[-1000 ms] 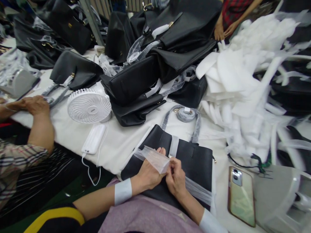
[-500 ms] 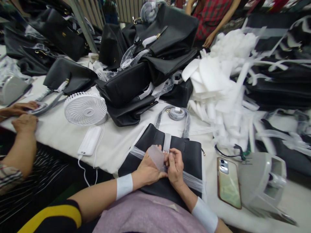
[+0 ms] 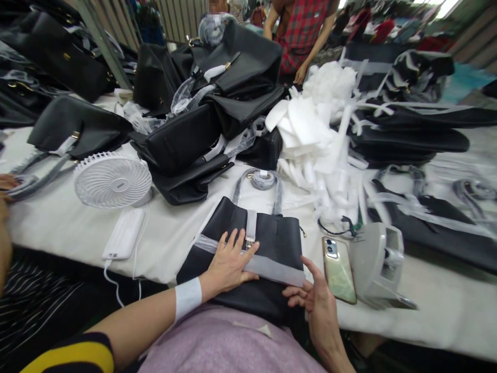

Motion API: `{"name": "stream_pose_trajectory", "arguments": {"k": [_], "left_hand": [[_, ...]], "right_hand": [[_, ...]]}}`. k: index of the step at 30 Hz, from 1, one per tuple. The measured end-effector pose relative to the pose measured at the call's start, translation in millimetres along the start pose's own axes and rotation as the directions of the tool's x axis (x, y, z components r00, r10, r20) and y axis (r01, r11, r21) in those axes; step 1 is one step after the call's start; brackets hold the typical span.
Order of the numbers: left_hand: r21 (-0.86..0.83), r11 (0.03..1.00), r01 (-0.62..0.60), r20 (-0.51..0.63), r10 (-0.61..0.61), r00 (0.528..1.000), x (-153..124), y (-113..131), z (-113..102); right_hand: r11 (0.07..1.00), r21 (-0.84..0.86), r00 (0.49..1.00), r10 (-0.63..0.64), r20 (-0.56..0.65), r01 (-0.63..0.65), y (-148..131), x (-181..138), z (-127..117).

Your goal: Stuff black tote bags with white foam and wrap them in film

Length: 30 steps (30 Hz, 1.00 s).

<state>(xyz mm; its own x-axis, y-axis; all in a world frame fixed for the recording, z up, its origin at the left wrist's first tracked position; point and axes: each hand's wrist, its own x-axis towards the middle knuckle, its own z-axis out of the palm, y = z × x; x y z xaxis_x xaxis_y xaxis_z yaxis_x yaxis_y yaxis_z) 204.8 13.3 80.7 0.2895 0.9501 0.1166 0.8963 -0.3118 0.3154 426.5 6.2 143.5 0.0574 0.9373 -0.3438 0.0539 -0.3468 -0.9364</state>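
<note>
While a white fan (image 3: 114,181) and power bank (image 3: 124,233) sit left of the black handbag (image 3: 277,231) on the covered table (image 3: 166,238), the left hand (image 3: 228,263) lies spread across the bag's front. By the bag's right edge, the right hand (image 3: 320,305) is loosely spread; beyond that edge lies a smartphone (image 3: 340,272).

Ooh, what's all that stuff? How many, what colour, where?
handbag: one, black, flat in front
strip: one, whitish, across the handbag
coiled strap: one, grey, beyond the handbag
other bags: many, black, behind and both sides
fan: one, white, left
power bank: one, white, by the fan
phone: one, pale green, right
tape dispenser: one, grey, right of phone
foam pieces: many, white, heaped behind phone
cloth: one, off-white, under the handbag
people: several, some in red, back and left
wrist wrap: one, whitish, left wrist
left hand: one, on handbag
right hand: one, at handbag's right edge
</note>
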Motion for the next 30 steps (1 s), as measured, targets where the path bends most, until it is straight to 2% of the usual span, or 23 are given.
{"name": "stream_pose_trajectory", "arguments": {"k": [3, 7, 9, 11, 13, 15, 20, 23, 26, 28, 30], "left_hand": [[0.056, 0.998, -0.01, 0.002, 0.01, 1.0, -1, 1, -1], [0.137, 0.991, -0.009, -0.012, 0.011, 1.0, -1, 3, -3], [0.172, 0.985, -0.005, -0.016, 0.008, 1.0, -2, 3, -3], [0.201, 0.98, -0.005, -0.014, 0.007, 1.0, -2, 3, -2], [0.217, 0.976, -0.01, -0.006, 0.011, 1.0, -2, 2, 0], [0.223, 0.975, -0.019, 0.005, 0.018, 1.0, -2, 2, 1], [0.215, 0.976, -0.04, 0.028, 0.034, 0.999, -1, 0, 3], [0.205, 0.977, -0.059, 0.023, 0.056, 0.998, -2, -2, 3], [0.188, 0.959, -0.212, 0.068, 0.203, 0.977, -2, -3, 2], [0.159, 0.911, -0.381, 0.129, 0.363, 0.923, 0, -4, 2], [0.116, 0.845, -0.521, 0.186, 0.497, 0.848, 4, -4, 2]], "right_hand": [[0.993, -0.029, 0.993, 0.118, 0.0, -0.118, -16, 10, 5], [0.993, -0.06, 0.992, 0.11, 0.06, -0.106, -22, 21, 1], [0.993, -0.112, 0.996, 0.05, 0.07, -0.042, -16, 21, -5], [0.962, -0.259, 0.996, -0.077, 0.042, 0.085, -8, 20, -11], [0.875, -0.431, 0.973, -0.228, 0.032, 0.22, -2, 18, -17], [0.787, -0.542, 0.944, -0.328, 0.038, 0.295, 4, 18, -23], [0.701, -0.627, 0.916, -0.398, 0.051, 0.339, 13, 24, -32], [0.694, -0.642, 0.92, -0.39, 0.045, 0.326, 17, 28, -35], [0.749, -0.611, 0.954, -0.298, 0.034, 0.256, 20, 31, -39], [0.789, -0.57, 0.967, -0.251, 0.039, 0.228, 22, 33, -42], [0.818, -0.531, 0.97, -0.24, 0.035, 0.222, 25, 34, -44]]}}
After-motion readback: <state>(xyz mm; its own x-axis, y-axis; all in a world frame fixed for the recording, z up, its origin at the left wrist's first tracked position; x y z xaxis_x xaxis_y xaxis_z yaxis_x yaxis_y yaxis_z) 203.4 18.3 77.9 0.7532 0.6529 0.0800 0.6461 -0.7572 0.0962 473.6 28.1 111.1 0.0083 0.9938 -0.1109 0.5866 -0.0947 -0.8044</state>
